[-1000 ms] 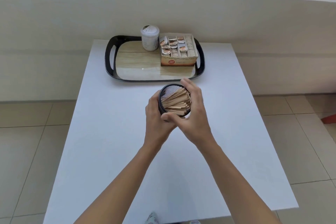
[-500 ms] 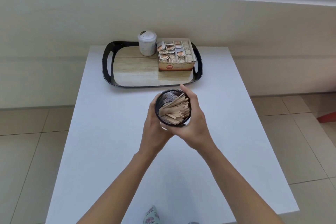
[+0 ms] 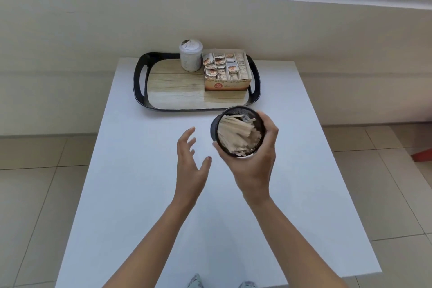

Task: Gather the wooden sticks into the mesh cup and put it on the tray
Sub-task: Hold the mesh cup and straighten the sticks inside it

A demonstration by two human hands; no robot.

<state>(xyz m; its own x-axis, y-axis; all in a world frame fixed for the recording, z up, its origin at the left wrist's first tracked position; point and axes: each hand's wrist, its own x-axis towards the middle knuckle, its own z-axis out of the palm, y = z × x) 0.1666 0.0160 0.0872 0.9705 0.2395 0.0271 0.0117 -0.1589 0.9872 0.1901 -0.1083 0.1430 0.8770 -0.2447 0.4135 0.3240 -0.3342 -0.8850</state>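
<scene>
The black mesh cup [image 3: 215,125] is full of pale wooden sticks [image 3: 237,132] and is tilted toward me. My right hand [image 3: 256,163] grips it from below and from the right, lifted above the white table just in front of the tray. My left hand [image 3: 190,161] hovers to the left of the cup with fingers spread, holding nothing. The black tray [image 3: 139,91] with a wood-pattern floor lies at the far end of the table.
On the tray stand a white lidded cup [image 3: 190,55] at the back and an open cardboard box of sachets [image 3: 226,70] at the back right. The white table [image 3: 140,194] has tiled floor on both sides and a wall behind.
My left hand has let go of the cup and moved away to the left. My right hand has carried the cup up and to the right, closer to the tray.
</scene>
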